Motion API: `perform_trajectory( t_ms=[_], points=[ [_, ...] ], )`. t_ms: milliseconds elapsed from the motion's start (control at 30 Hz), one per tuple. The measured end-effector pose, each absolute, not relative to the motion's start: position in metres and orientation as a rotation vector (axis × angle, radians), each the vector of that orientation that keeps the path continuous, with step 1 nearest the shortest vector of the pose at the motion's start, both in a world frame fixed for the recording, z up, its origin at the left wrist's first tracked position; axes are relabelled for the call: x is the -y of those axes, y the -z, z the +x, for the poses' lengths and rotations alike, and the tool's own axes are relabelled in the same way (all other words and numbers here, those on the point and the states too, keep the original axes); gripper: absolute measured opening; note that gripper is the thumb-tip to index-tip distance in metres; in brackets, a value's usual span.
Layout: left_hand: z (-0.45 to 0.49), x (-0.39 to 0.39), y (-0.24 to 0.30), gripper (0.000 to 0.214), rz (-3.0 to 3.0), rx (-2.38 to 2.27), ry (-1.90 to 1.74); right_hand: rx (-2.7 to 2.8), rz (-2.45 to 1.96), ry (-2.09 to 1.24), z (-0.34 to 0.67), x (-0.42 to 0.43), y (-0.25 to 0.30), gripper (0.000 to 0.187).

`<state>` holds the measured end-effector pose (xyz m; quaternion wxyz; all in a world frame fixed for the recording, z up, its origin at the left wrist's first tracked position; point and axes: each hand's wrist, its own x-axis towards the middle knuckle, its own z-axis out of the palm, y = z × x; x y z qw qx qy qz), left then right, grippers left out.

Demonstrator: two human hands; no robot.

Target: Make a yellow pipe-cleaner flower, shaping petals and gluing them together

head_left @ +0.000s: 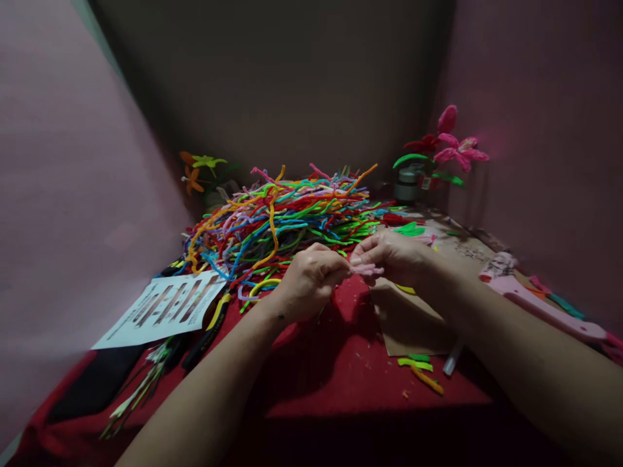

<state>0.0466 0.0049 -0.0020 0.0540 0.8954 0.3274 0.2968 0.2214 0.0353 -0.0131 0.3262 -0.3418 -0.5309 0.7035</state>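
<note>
Small pale pink pipe-cleaner pieces (370, 270), seemingly bunched together, are held over the red cloth between both hands. My left hand (314, 277) is closed, its thumb and fingertips pinching one end of the pink bunch. On the other side my right hand (392, 254) pinches the same pink pieces between thumb and fingers, with their tips sticking out below its palm. How the pieces are joined is too small to make out. Just beyond the hands rises a large heap of multicoloured pipe cleaners (272, 224).
Left lie a printed sheet (165, 306), yellow-and-black-handled pliers (211, 327) and wire stems (146, 383). On the right are brown cardboard (409, 321), short yellow and green offcuts (415, 364), a clear stick (452, 359) and a pink tool (545, 308). Pipe-cleaner flowers (460, 152) stand behind.
</note>
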Motion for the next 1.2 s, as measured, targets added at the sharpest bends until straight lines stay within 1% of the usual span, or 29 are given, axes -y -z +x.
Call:
perform_trajectory(
  t_ms=[67,167,300,467,533,600,700,800,833,900,1000,1067,1133,1200],
  points=[
    [0.048,-0.004,0.004,0.016,2.660,-1.053,-1.048,1.185,-0.832,-1.960,0.217,-0.036,0.018,0.001],
    [0.051,-0.004,0.010,0.014,2.570,-1.196,-1.208,0.937,-0.852,-2.004,0.208,-0.035,0.025,0.005],
    [0.054,-0.007,0.018,0.014,2.479,-1.363,-1.328,0.823,-0.858,-1.834,0.196,-0.029,0.032,0.005],
    [0.057,-0.010,0.020,0.017,2.304,-1.485,-1.324,0.999,-0.794,-1.510,0.186,-0.016,0.038,0.012],
    [0.057,-0.010,0.019,0.018,2.262,-1.507,-1.323,1.173,-0.844,-1.283,0.184,-0.011,0.037,0.012],
    [0.058,-0.010,0.019,0.017,2.299,-1.535,-1.335,1.399,-0.925,-0.963,0.185,-0.007,0.038,0.016],
    [0.057,-0.010,0.021,0.017,2.508,-1.567,-1.288,1.762,-1.031,-0.355,0.188,-0.007,0.041,0.020],
    [0.055,-0.012,0.023,0.017,2.766,-1.540,-1.144,2.008,-1.091,0.253,0.191,-0.009,0.043,0.021],
    [0.054,-0.013,0.023,0.017,2.827,-1.520,-1.093,2.030,-1.096,0.411,0.193,-0.009,0.042,0.022],
    [0.052,-0.014,0.022,0.018,2.907,-1.471,-0.996,2.053,-1.039,0.605,0.195,-0.011,0.040,0.023],
    [0.049,-0.015,0.019,0.022,2.945,-1.392,-0.925,2.123,-0.860,0.658,0.198,-0.015,0.035,0.023],
    [0.047,-0.016,0.018,0.022,2.948,-1.320,-0.951,2.153,-0.792,0.561,0.200,-0.018,0.033,0.022],
    [0.045,-0.017,0.019,0.020,2.979,-1.230,-0.993,2.115,-0.803,0.339,0.201,-0.020,0.032,0.020],
    [0.044,-0.018,0.019,0.018,3.052,-1.149,-1.005,2.041,-0.875,-0.021,0.203,-0.021,0.029,0.015]
  ],
)
